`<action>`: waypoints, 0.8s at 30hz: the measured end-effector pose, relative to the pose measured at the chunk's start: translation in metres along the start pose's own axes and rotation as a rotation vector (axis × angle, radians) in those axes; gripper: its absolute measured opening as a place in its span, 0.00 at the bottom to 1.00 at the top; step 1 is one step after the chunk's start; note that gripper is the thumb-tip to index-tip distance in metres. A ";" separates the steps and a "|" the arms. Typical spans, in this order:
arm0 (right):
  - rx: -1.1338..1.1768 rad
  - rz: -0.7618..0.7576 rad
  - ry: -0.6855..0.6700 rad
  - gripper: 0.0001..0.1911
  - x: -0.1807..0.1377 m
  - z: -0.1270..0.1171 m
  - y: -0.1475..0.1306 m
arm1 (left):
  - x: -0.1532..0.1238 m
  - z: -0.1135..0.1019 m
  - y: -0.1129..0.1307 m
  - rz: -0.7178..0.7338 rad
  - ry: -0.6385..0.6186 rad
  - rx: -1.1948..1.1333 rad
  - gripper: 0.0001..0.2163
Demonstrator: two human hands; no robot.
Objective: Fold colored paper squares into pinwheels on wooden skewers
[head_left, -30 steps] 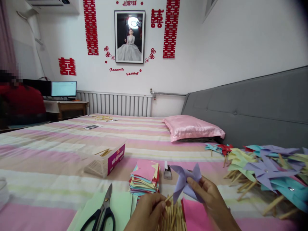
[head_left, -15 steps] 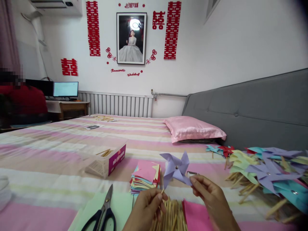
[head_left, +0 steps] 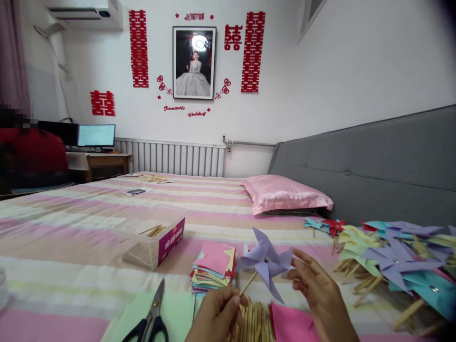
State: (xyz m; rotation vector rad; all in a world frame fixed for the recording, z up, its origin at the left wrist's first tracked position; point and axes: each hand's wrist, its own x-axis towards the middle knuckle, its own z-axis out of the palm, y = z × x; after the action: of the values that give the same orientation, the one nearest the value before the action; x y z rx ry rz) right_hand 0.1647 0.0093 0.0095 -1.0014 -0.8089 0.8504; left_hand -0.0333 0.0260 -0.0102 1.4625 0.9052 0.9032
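A lavender paper pinwheel point(head_left: 265, 261) is held up in front of me on a thin wooden stick. My left hand point(head_left: 218, 311) pinches that stick between thumb and fingers, below the blades. Beside the blades on the right, my right hand point(head_left: 317, 290) has its fingers loosely apart, fingertips at or very near one blade's tip; contact is unclear. Under the hands lies a bundle of wooden sticks point(head_left: 255, 324), flanked by pink paper sheets point(head_left: 294, 323). Just beyond my left hand stands a stack of coloured paper pieces point(head_left: 212, 266).
Dark-handled scissors point(head_left: 152, 316) lie on pale green paper point(head_left: 180, 311). A clear plastic box point(head_left: 156, 247) holds a few sticks. Finished pinwheels point(head_left: 395, 261) are heaped at right on the striped bed, near a pink pillow point(head_left: 285, 194). A person in red point(head_left: 35, 154) sits far left.
The pinwheel's blades have turned and its head sits slightly lower and further right. My right hand has moved a little right, its fingers spreading from the blade. The left hand keeps its pinch.
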 end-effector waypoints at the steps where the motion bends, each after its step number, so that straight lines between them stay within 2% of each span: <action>1: 0.003 -0.003 0.009 0.26 0.001 -0.001 -0.001 | 0.000 0.000 -0.002 -0.004 -0.005 0.007 0.16; 7: -0.026 -0.023 0.043 0.26 0.002 -0.003 0.001 | -0.001 0.001 -0.007 -0.033 -0.042 0.018 0.16; 16: -0.082 -0.073 -0.138 0.20 -0.001 0.001 0.008 | -0.001 0.001 0.011 -0.041 -0.045 -0.044 0.18; 20: -0.015 -0.079 -0.182 0.18 -0.009 0.010 -0.002 | 0.000 0.002 0.003 -0.053 -0.059 -0.020 0.17; 24: 0.009 -0.018 -0.205 0.19 -0.012 0.015 -0.005 | 0.000 0.002 -0.006 -0.043 -0.030 0.084 0.17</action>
State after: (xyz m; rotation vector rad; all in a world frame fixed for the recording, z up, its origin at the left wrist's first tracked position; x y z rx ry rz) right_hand 0.1471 0.0027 0.0167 -0.9072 -0.9850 0.9508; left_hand -0.0318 0.0256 -0.0159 1.5186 0.9592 0.8178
